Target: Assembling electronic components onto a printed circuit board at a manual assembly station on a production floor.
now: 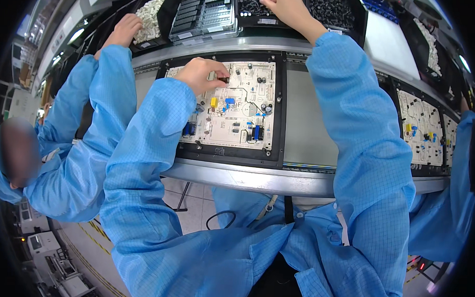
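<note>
My left hand (201, 75) is closed in a pinch on a small dark component (226, 80), held at the upper part of a pale circuit board (222, 133). The board carries yellow, blue and black parts and sits in a black frame (237, 155). My right hand (288, 9) is raised over a bin of small black parts (253, 5) beyond the board. Its thumb and fingers come together there; whether something is between them cannot be made out.
Clear plastic trays of grey parts (204, 11) stand beside a bin of white parts (149, 17). A co-worker's hand (125, 29) reaches to that bin from the left. More framed boards (418, 128) lie on the line at right, near another person's sleeve (463, 156). A metal rail (247, 179) edges the line.
</note>
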### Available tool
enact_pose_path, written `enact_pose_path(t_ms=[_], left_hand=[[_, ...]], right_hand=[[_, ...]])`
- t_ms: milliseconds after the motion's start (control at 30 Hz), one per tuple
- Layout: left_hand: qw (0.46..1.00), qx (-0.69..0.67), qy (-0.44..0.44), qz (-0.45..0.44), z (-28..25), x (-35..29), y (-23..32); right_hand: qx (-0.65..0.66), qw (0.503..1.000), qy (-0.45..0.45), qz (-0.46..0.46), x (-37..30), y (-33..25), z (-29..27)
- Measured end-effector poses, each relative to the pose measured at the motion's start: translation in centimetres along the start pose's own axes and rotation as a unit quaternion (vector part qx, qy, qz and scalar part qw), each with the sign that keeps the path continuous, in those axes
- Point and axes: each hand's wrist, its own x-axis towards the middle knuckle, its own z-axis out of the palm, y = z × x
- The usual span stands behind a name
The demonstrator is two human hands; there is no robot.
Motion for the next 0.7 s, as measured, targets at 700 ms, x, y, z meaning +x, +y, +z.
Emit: enact_pose_path(t_ms=[700], left_hand=[[0.904, 0.405, 0.045, 0.128, -6.2, 18.8, 1.2]], right_hand=[[0.128, 0.949, -0.207, 0.199, -20.3, 0.1, -14.8]])
